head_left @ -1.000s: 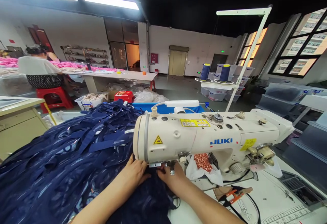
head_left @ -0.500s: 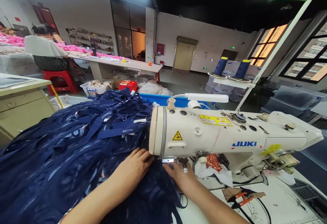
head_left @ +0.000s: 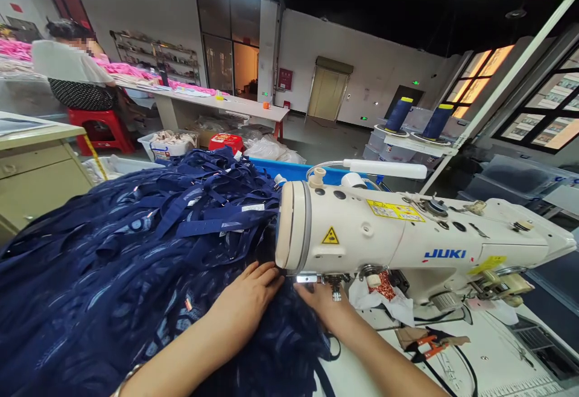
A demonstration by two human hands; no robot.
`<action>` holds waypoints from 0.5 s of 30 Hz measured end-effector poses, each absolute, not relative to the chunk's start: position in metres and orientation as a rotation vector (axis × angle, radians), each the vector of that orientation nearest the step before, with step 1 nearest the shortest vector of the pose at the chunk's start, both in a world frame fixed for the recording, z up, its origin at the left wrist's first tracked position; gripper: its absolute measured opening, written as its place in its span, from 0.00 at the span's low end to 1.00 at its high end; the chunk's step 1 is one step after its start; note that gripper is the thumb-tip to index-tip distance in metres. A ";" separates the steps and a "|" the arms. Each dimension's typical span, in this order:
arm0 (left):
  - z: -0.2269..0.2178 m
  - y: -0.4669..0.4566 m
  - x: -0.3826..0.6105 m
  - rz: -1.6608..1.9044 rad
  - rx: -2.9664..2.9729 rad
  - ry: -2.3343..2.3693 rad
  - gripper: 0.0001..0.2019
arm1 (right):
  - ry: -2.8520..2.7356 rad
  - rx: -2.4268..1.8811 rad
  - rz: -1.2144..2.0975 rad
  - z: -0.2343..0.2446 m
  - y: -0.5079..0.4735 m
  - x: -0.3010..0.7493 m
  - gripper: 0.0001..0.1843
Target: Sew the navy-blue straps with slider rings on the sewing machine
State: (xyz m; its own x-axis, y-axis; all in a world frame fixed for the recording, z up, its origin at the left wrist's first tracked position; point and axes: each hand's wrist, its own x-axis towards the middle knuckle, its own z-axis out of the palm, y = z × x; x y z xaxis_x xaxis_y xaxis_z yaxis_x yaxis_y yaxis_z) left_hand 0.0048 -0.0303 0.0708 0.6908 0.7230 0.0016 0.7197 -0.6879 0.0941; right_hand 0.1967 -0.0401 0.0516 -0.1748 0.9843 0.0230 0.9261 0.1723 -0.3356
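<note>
A white JUKI sewing machine (head_left: 407, 243) stands on the white table (head_left: 488, 367). Navy blue fabric (head_left: 113, 264) lies heaped to its left and runs under the machine head. My left hand (head_left: 246, 300) lies flat on the fabric just left of the needle, fingers stretched out. Under the needle area my right hand (head_left: 323, 303) presses on the fabric, its fingertips partly hidden by the machine.
Orange-handled snips (head_left: 423, 344) lie on the table right of my right arm. Two navy thread cones (head_left: 418, 119) stand on a stand behind the machine. A beige cabinet (head_left: 36, 168) is at left. A person sits on a red stool (head_left: 99, 134) at a far table.
The view has shifted, so the machine sits further right and the room lower left. Both hands stay on the fabric at the needle, the left with fingers a little more spread.
</note>
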 end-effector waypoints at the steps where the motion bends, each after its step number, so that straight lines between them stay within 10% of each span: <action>1: 0.069 -0.030 0.006 0.061 2.806 1.225 0.23 | -2.215 -1.834 0.356 0.052 -0.040 0.197 0.10; 15: 0.046 -0.010 -0.008 0.357 2.748 0.947 0.31 | -2.138 -1.809 0.392 0.044 -0.042 0.197 0.09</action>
